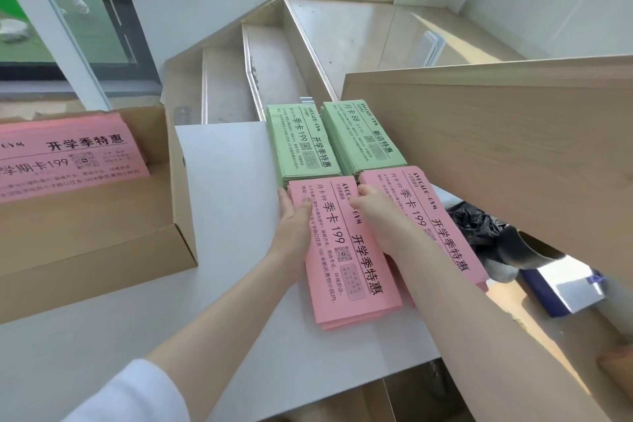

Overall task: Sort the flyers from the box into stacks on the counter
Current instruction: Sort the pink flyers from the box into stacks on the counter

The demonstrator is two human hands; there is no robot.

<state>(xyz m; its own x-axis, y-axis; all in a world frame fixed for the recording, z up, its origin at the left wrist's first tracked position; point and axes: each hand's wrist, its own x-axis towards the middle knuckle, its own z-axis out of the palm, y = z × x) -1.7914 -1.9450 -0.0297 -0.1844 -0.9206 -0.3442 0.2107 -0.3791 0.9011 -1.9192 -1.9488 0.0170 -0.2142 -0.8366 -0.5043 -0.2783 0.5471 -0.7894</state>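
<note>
Your left hand (294, 216) and right hand (371, 207) lie flat, pressing both long edges of the near-left pink stack (346, 260); 4 stacks occupy the counter (226, 181).

White flat desk (226, 181) fills centre of frame. On it: brown open cardboard box (102, 236) at left edge; four flyer stacks in a 2x2 block right of centre, namely green left stack (301, 144), green right stack (363, 137), pink near-left stack (349, 257), pink near-right stack (442, 216), all just beside each other.
</note>
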